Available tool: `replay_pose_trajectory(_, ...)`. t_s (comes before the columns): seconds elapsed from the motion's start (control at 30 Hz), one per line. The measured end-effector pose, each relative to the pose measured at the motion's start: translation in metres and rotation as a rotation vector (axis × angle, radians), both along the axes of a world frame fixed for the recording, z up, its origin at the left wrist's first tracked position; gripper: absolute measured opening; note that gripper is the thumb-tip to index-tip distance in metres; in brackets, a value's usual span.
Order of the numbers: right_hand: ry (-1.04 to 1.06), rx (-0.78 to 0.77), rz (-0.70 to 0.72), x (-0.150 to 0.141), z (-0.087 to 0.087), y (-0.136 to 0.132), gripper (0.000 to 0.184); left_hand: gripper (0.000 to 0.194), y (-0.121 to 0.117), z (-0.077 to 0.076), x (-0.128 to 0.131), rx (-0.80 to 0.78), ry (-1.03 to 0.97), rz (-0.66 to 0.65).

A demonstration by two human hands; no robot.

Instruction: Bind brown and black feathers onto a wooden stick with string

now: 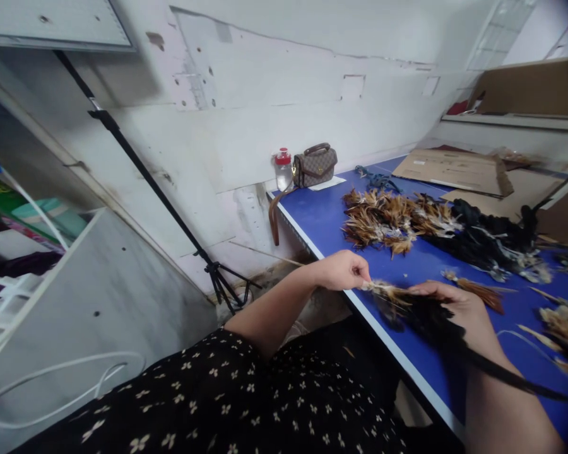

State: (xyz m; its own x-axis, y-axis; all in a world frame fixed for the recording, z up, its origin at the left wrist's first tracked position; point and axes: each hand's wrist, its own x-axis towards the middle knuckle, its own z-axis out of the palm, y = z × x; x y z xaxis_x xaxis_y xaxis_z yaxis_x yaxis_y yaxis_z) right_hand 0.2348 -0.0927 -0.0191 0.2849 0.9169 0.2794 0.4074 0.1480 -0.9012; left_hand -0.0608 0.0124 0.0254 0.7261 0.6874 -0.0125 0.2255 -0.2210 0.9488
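Fingers, L hand (343,270): thumb + index pinching pale fluffy end of a long black feather bunch w/ tan base (433,321); rest curled, mostly hidden from me.
Fingers, R hand (461,306): gripping same bunch further along; some tips behind the feathers, can't make them out.
Bunch: betw. my hands, over near edge of the flat blue tabletop (307,211); dark end trails across my R forearm. Touching table? Can't tell.
Feather pile: tufty orange-brown feathers (383,217) beside a fluffy black feather heap (487,239); single stems v. hard to pick out.
R edge: brown-grey feather tuft (565,325), cut off by frame.
Far corner: clear bottle w/ red lid (283,170), just beside brown patterned handbag (316,167).
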Motion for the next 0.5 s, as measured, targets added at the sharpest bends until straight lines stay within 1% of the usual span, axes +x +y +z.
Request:
replay_pose_trajectory(0.07, -0.071, -0.03, -0.021, -0.002, 0.002, 0.001, 0.062, 0.009, 0.002, -0.003, -0.001, 0.138, 0.042, 0.134)
replay_pose_trajectory(0.13, -0.14, 0.016, -0.109, -0.004, 0.002, 0.003, 0.061, 0.011, 0.004, -0.008, 0.002, 0.242, 0.054, 0.283)
replay_pose_trajectory(0.17, -0.162, 0.04, -0.143, -0.005, 0.002, 0.004, 0.06, 0.011, 0.005, -0.011, 0.005, 0.275, 0.042, 0.35)
replay_pose_trajectory(0.23, -0.181, 0.057, -0.165, -0.008, 0.001, 0.004, 0.06, 0.009, 0.008, -0.018, 0.01, 0.297, -0.011, 0.451)
replay_pose_trajectory(0.3, -0.176, 0.074, -0.209, -0.01, 0.0, 0.003, 0.056, 0.008, 0.01, -0.024, 0.015, 0.292, -0.066, 0.508)
replay_pose_trajectory(0.37, -0.138, 0.114, -0.296, -0.009, 0.0, 0.002, 0.05, 0.01, 0.012, -0.026, 0.018, 0.324, -0.091, 0.536)
replay_pose_trajectory(0.43, -0.095, 0.146, -0.42, -0.005, 0.0, 0.001, 0.045, 0.012, 0.012, -0.026, 0.017, 0.435, -0.083, 0.558)
replay_pose_trajectory(0.5, -0.104, 0.17, -0.545, 0.002, -0.002, 0.0, 0.043, 0.015, 0.011, -0.025, 0.016, 0.567, -0.065, 0.569)
